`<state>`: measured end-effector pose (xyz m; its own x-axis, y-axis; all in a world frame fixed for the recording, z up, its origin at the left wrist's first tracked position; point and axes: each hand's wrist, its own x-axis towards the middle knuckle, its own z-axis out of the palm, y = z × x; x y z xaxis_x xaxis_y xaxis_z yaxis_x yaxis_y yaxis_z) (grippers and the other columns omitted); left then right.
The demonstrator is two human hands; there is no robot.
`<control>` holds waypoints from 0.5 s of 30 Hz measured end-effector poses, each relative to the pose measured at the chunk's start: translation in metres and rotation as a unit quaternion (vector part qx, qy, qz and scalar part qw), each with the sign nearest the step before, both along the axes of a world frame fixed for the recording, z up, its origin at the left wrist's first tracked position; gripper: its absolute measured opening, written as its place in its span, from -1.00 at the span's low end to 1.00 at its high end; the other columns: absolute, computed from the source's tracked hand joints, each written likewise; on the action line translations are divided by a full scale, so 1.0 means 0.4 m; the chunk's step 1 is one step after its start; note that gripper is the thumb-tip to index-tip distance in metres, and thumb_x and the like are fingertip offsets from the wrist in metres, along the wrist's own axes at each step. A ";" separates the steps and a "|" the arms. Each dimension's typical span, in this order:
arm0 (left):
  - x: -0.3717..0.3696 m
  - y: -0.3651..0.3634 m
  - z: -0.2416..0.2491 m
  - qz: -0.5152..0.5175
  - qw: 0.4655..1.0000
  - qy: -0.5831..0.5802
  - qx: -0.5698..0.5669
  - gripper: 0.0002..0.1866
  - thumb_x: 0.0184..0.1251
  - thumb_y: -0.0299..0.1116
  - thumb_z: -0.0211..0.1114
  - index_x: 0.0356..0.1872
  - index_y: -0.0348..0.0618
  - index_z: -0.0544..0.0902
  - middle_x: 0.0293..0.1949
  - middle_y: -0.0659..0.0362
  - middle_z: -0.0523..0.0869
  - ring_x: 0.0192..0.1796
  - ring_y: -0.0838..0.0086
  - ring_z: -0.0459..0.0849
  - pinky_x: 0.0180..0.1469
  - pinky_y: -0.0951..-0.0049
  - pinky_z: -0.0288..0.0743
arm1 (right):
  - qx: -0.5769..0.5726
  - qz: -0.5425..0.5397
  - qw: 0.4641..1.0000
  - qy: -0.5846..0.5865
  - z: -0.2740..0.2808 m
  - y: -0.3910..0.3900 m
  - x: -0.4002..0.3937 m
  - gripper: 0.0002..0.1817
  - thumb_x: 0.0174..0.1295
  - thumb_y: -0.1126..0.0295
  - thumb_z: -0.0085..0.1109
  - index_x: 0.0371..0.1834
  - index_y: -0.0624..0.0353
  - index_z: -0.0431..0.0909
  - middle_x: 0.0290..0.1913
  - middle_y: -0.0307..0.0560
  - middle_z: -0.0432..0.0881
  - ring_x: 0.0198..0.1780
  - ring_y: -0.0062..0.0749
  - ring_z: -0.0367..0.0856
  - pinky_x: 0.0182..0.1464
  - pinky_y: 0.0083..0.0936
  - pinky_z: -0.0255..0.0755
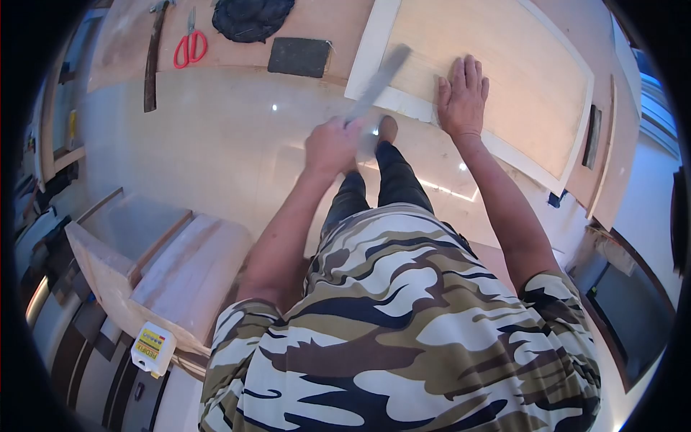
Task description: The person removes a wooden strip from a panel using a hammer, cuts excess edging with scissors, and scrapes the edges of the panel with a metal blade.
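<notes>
My left hand is closed around one end of a long flat grey tool, which looks like a file. Motion blurs the tool, and its far end reaches over the near left edge of a pale wooden panel with a white border. My right hand lies flat on the panel near its front edge, palm down, fingers stretched out. Left of the panel, a dark rectangular sheet lies at the edge of the worktable.
A hammer, red-handled scissors and a crumpled black bundle lie on the worktable. A dark strip is right of the panel. At lower left stand a wooden box frame and a white labelled container.
</notes>
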<state>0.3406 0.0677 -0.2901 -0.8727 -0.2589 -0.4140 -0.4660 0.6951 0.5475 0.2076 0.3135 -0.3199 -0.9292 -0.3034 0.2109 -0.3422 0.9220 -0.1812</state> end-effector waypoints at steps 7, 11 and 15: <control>-0.014 0.017 0.047 -0.011 1.000 0.000 0.002 -0.45 0.46 0.14 0.16 -0.24 -0.25 0.72 -0.28 -0.22 0.76 -0.13 -0.17 0.74 -0.06 -0.07 0.60 | -0.003 -0.001 1.000 0.000 0.009 -0.004 -0.007 -0.33 0.56 0.03 -0.13 0.54 0.29 0.25 0.60 0.21 0.18 0.65 0.14 0.01 0.61 0.16 -0.13; 0.044 -0.011 0.015 0.005 0.999 -0.033 0.016 -0.45 0.47 0.14 0.15 -0.21 -0.25 0.73 -0.27 -0.22 0.76 -0.11 -0.15 0.74 -0.06 -0.07 0.60 | 0.000 -0.002 1.000 -0.004 0.005 0.002 0.005 -0.34 0.56 0.03 -0.13 0.54 0.29 0.25 0.60 0.21 0.18 0.65 0.14 0.02 0.61 0.16 -0.13; -0.052 0.084 -0.002 -0.022 1.000 0.005 0.019 -0.46 0.49 0.13 0.14 -0.18 -0.25 0.73 -0.24 -0.21 0.77 -0.08 -0.14 0.75 -0.03 -0.07 0.59 | -0.009 0.000 1.000 0.004 0.007 -0.005 -0.009 -0.34 0.55 0.02 -0.12 0.51 0.30 0.29 0.59 0.23 0.20 0.65 0.15 0.04 0.60 0.16 -0.13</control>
